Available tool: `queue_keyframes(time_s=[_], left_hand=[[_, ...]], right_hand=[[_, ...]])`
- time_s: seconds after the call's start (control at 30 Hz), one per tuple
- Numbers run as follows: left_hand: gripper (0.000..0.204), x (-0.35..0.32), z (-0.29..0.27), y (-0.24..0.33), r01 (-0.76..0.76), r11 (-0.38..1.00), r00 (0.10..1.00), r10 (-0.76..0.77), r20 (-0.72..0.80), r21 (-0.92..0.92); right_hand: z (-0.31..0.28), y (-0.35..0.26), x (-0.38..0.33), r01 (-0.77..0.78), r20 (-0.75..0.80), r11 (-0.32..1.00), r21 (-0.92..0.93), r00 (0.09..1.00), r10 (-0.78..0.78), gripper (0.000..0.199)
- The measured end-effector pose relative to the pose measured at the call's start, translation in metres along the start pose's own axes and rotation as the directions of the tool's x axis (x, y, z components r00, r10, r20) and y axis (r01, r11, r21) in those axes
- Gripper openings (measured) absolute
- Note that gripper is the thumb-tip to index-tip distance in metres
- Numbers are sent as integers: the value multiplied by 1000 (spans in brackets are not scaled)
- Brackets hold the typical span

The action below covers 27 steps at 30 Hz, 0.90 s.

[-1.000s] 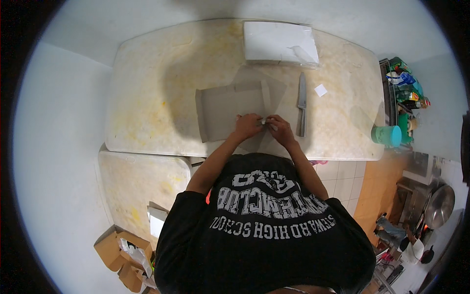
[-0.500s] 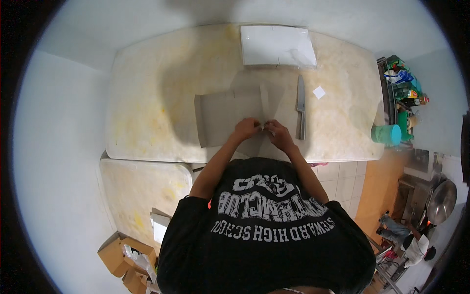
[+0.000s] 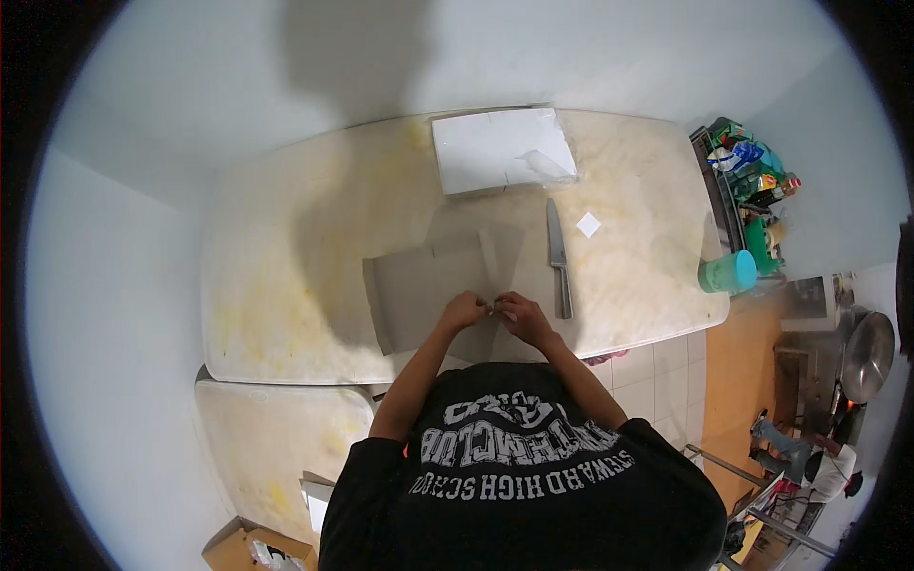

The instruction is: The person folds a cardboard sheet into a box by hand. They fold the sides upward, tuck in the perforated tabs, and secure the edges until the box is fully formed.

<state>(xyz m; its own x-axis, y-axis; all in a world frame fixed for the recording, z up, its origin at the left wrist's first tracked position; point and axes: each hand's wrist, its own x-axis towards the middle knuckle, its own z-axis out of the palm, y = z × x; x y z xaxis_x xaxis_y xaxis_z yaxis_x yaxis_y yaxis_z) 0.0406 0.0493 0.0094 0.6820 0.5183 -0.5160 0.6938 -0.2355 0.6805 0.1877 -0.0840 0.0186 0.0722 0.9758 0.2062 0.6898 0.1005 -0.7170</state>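
A grey-brown cardboard piece (image 3: 419, 295) lies on the table in front of me, its side edges folded up like a shallow tray. At its near right corner, my left hand (image 3: 466, 311) pinches the cardboard with fingers closed. My right hand (image 3: 522, 318) meets it there, fingertips also closed on the corner flap. The fingers hide the exact fold between them. A large kitchen knife (image 3: 559, 265) rests to the right of the cardboard, blade pointing away from me. Beyond it sits a small white square of paper (image 3: 588, 225).
A plastic-wrapped stack of white sheets (image 3: 495, 147) lies at the table's (image 3: 257, 276) far edge. A turquoise container (image 3: 728, 273) stands by the right edge, near a rack (image 3: 721, 181) of packets and bottles. Lower right, a person (image 3: 800, 457) is near a large metal pan (image 3: 867, 357).
The whole view has shifted, so the table and everything on it appear lower. Both hands stay at the same cardboard corner, with only slight finger movement.
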Motion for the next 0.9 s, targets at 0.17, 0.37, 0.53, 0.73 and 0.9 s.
queue_keyframes(time_s=[0.17, 0.37, 0.53, 0.73, 0.9], left_hand=[[35, 7, 8, -16, 11, 995, 1000, -12, -11, -95], [37, 12, 7, -19, 85, 970, 994, -65, 91, -227], [36, 21, 16, -29, -29, 988, 999, 32, 21, -152], [35, 18, 12, -18, 15, 1000, 998, -14, 67, -13], [35, 14, 18, -16, 31, 999, 999, -32, 21, 38]], right_hand=[[-5, -6, 4, -23, 2, 999, 22, 1000, 23, 17], [-6, -7, 4, -18, -13, 998, 56, 1000, 19, 16], [-8, -5, 6, 7, 6, 999, 51, 1000, -7, 17], [-8, -4, 4, -4, 34, 999, 47, 999, 2, 17], [-4, -4, 0, -22, 26, 998, 54, 999, 20, 16]])
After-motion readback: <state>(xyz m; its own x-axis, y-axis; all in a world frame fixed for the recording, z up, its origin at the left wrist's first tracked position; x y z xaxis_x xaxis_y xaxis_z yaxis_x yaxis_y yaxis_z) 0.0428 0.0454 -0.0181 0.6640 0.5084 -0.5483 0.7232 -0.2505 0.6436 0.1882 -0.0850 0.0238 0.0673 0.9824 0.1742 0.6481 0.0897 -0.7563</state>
